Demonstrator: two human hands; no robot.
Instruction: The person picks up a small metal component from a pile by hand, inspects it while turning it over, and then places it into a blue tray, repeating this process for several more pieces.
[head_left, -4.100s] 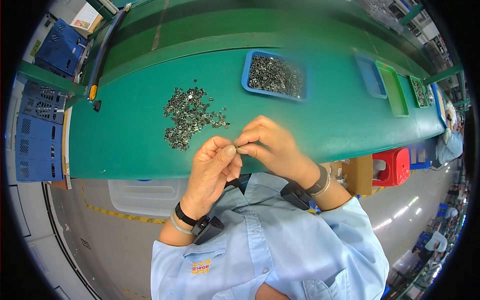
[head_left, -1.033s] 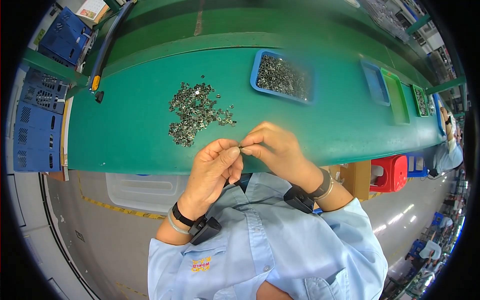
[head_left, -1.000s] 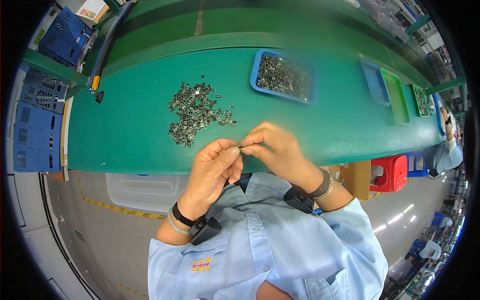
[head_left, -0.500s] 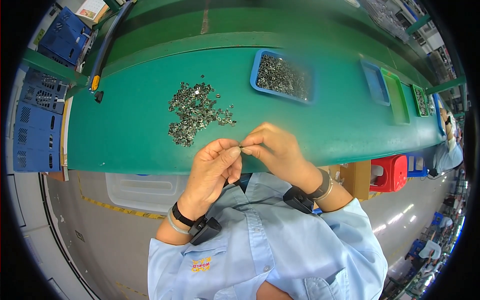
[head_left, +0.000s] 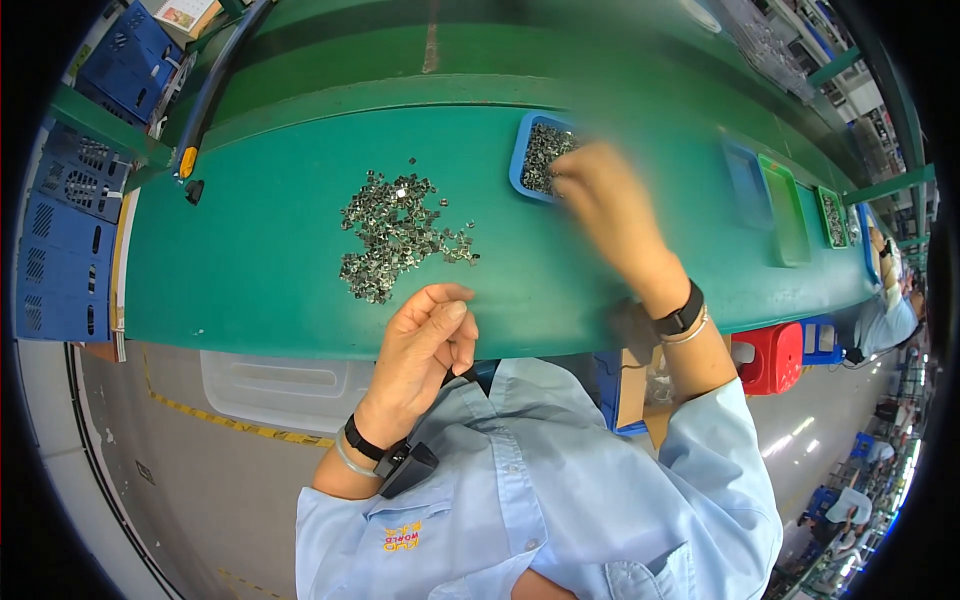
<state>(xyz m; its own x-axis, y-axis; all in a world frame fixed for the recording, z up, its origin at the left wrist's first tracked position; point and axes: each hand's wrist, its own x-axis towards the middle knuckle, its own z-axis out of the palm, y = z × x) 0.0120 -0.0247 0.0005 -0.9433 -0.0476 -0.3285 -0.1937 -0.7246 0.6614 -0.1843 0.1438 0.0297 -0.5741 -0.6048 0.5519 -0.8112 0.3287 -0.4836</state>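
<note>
A loose pile of small shiny metal pieces (head_left: 385, 235) lies on the green tabletop in front of me. Just below its right side I hold my left hand (head_left: 425, 335) with fingers curled and thumb against the index finger; anything pinched there is too small to make out. My right hand (head_left: 605, 195) reaches out over a blue tray (head_left: 518, 160) filled with similar metal pieces (head_left: 547, 150), covering the tray's right part. Its fingertips are over the pieces, but motion blur hides what they hold.
Farther right on the green table (head_left: 250, 270) stand another blue tray (head_left: 748, 185), a green tray (head_left: 785, 210) and a smaller green tray of parts (head_left: 832, 217). Blue crates (head_left: 65, 245) stand at the left. A red stool (head_left: 772, 358) is beyond the front edge, and a co-worker (head_left: 885, 325) sits at far right.
My right hand has left my left hand and moved up and right to the blue tray. The left hand has stayed nearly in place. The picture has shifted slightly.
</note>
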